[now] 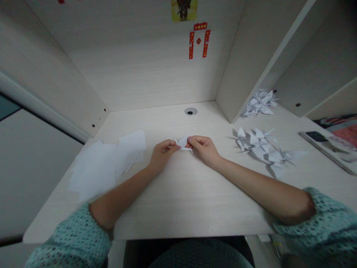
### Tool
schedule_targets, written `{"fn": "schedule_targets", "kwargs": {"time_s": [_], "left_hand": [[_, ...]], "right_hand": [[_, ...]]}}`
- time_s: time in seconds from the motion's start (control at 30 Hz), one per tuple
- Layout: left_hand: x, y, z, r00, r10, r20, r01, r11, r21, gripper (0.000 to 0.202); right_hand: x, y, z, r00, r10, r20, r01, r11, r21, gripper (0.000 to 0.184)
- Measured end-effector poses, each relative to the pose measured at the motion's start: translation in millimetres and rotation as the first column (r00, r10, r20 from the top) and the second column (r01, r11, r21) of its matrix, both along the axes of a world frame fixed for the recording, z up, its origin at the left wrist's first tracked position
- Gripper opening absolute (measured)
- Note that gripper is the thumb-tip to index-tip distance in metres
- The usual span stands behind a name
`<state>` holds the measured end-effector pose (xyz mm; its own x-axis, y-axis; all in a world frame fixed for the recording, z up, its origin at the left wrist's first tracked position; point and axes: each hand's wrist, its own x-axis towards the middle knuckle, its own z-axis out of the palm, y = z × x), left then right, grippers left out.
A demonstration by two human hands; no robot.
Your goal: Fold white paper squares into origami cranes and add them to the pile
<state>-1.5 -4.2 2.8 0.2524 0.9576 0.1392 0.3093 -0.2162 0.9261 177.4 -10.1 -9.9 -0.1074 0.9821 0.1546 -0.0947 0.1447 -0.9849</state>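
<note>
Between my two hands is a small folded white paper piece (183,142), shaped like a partly folded origami crane, just above the desk. My left hand (162,153) pinches its left end between thumb and fingers. At its right end, my right hand (204,149) grips the paper with thumb and fingertips. Parts of the folds are hidden behind the fingers. Loose sheets of white paper (97,167) lie overlapping to the left of my left hand. To the right of my right hand sits a pile of folded paper cranes (259,145).
A second heap of folded paper cranes (260,102) lies farther back, beside the upright partition (251,56). At the far right is a phone (329,150) near some red cloth (347,132). A round cable hole (191,111) is set in the desk (192,208) by the back panel.
</note>
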Motion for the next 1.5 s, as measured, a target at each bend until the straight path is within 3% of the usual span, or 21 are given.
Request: {"fn": "schedule_targets", "kwargs": {"time_s": [0.37, 0.5, 0.63, 0.73, 0.83, 0.97, 1.27, 1.5], "left_hand": [[1, -2, 0.6, 0.998, -0.001, -0.056, 0.002, 1.0, 0.01, 0.021], [2, -2, -1.3, 0.998, 0.001, -0.068, 0.002, 0.999, 0.033, 0.019], [3, 0, -4.1, 0.997, 0.071, 0.007, -0.072, 0.997, 0.029, 0.018], [4, -1, -3.4, 0.991, 0.128, 0.039, -0.128, 0.992, 0.002, 0.023], [4, -5, -1.2, 0.989, 0.118, -0.086, -0.114, 0.992, 0.05, 0.031], [5, -11, 1.1, 0.974, 0.073, -0.213, -0.038, 0.986, 0.162, 0.034], [9, -15, 6.0, 0.925, 0.037, -0.378, 0.056, 0.971, 0.231, 0.045], [5, -9, 1.3, 0.944, 0.017, -0.33, 0.062, 0.971, 0.229, 0.019]], "right_hand": [[-2, -3, 3.5, 0.999, -0.047, -0.021, 0.046, 0.999, -0.008, 0.031], [-2, -3, 1.1, 0.998, 0.009, 0.06, -0.01, 1.0, 0.012, 0.028], [-2, -2, -3.3, 0.992, -0.053, 0.118, 0.05, 0.998, 0.027, 0.026], [-2, -4, -2.4, 0.974, -0.166, 0.153, 0.152, 0.983, 0.1, 0.024], [-3, -8, 1.5, 0.922, -0.307, 0.235, 0.254, 0.939, 0.231, 0.019], [-6, -13, 4.0, 0.908, -0.31, 0.283, 0.208, 0.918, 0.339, 0.019], [-9, -15, 1.8, 0.94, -0.223, 0.258, 0.163, 0.958, 0.234, 0.027], [-6, -10, -0.1, 0.946, -0.241, 0.217, 0.213, 0.966, 0.144, 0.031]]}}
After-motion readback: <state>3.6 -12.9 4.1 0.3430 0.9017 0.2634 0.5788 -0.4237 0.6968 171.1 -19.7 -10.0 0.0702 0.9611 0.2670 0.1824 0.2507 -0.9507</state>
